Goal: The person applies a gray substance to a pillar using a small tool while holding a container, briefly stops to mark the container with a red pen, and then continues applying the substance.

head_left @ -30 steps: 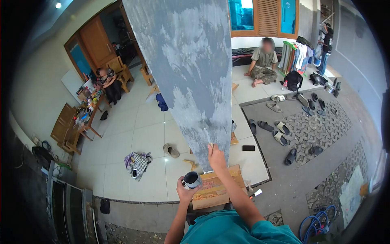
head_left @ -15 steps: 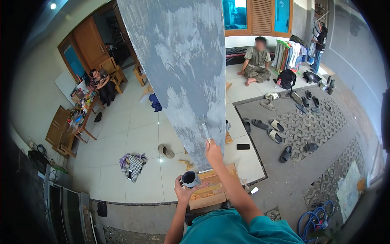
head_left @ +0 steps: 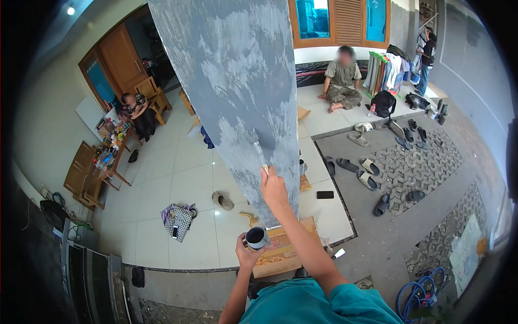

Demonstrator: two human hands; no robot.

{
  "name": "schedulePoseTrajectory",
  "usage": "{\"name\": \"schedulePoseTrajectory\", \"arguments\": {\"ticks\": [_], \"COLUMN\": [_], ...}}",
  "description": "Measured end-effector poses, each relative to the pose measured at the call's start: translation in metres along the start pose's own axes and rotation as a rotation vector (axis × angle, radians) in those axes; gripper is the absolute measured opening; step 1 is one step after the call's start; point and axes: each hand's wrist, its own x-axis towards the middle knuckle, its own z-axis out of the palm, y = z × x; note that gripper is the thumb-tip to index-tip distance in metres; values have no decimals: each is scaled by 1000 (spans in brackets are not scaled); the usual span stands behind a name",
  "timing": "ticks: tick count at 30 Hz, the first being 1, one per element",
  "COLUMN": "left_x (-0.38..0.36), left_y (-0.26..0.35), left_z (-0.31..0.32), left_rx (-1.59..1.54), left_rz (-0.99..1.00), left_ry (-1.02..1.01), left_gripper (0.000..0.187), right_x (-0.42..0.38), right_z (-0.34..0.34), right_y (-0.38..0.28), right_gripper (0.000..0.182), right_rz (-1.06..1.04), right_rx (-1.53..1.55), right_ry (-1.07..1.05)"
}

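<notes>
My right hand (head_left: 274,189) is closed around the handle of a paintbrush (head_left: 257,147). The brush's bristles rest against a tall pillar (head_left: 237,70) streaked in grey and lighter patches. Lower down, my left hand (head_left: 247,252) grips a cup (head_left: 257,237) with dark contents, its fingers wrapped round the side. Under the cup and at the pillar's foot lies a flattened cardboard box (head_left: 286,263).
A black phone (head_left: 325,195) lies on the tiles right of the pillar. At left are a checkered cloth (head_left: 178,218) and a sandal (head_left: 222,201). Several sandals (head_left: 369,173) stand on the paving. One person (head_left: 343,81) sits by the wall. A blue hose (head_left: 418,289) is coiled at lower right.
My right hand has moved up and left along the pillar with the paintbrush. The cup in my left hand sits slightly further right in view.
</notes>
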Motion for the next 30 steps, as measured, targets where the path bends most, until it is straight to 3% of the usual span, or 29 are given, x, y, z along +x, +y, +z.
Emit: {"name": "schedulePoseTrajectory", "arguments": {"ticks": [8,12,17,20,30], "left_x": [3,6,5,3,3], "left_y": [-15,-9,-8,0,-10], "left_z": [-8,-6,8,13,4], "left_rx": [5,32,-6,7,11], "left_rz": [-12,16,30,41,71], "left_ry": [5,-12,-50,-78,-59], "left_gripper": [78,78,79,80,79], "right_x": [-53,-55,-9,7,-43], "right_z": [40,29,6,5,30], "right_y": [94,75,-1,-15,73], "right_gripper": [38,40,37,35,41], "right_rz": [157,112,-111,-62,151], "right_rx": [-90,-49,48,-48,-48], "right_ry": [-94,-143,16,36,-64]}}
